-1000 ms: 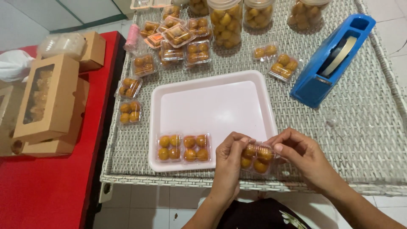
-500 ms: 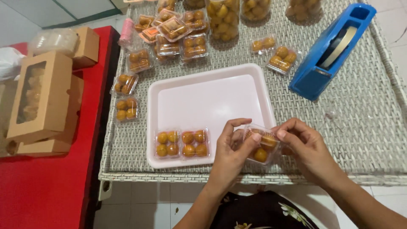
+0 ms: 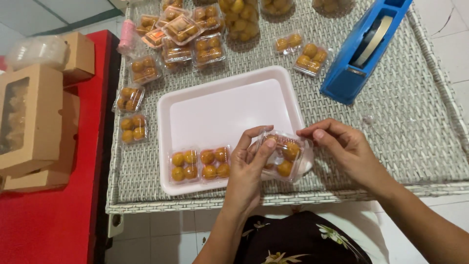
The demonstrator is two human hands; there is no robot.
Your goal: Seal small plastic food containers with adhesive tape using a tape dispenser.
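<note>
Both hands, left hand (image 3: pixel 249 164) and right hand (image 3: pixel 344 149), still pinch the clear pastry box (image 3: pixel 283 155), now tilted lower over the pink tray's (image 3: pixel 229 105) near edge.

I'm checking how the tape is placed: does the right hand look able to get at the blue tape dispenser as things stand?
Probably yes. The blue tape dispenser stands up and to the right of the right hand, with only bare woven tabletop between. But that hand is pinching the clear box of orange balls.
</note>
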